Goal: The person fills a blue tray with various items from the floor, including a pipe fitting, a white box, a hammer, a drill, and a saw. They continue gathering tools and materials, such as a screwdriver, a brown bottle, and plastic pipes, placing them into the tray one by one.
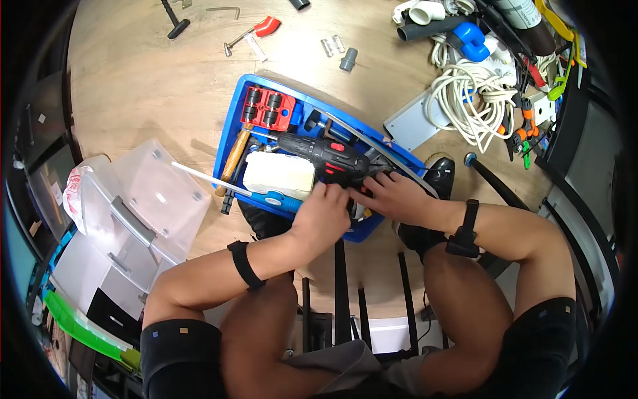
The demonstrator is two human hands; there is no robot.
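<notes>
A blue plastic bin (232,100) full of tools sits on the floor between my feet. My left hand (324,214) reaches into its near side, fingers curled and pressed together, beside a blue-handled tool (276,201) with a long pale shaft. My right hand (397,197) is bent over dark items at the near right, just below a black power drill (325,154) with red markings. What either hand grips is hidden under the fingers. Left of the drill lie a whitish block (279,174), a wooden handle (236,156) and a red holder with black rollers (268,108).
Coiled white cable (472,100), a blue pipe fitting (472,41) and other items are piled at the far right. A red-handled tool (268,26) and a grey fitting (348,60) lie beyond the bin. A translucent plastic box (159,193) stands at left.
</notes>
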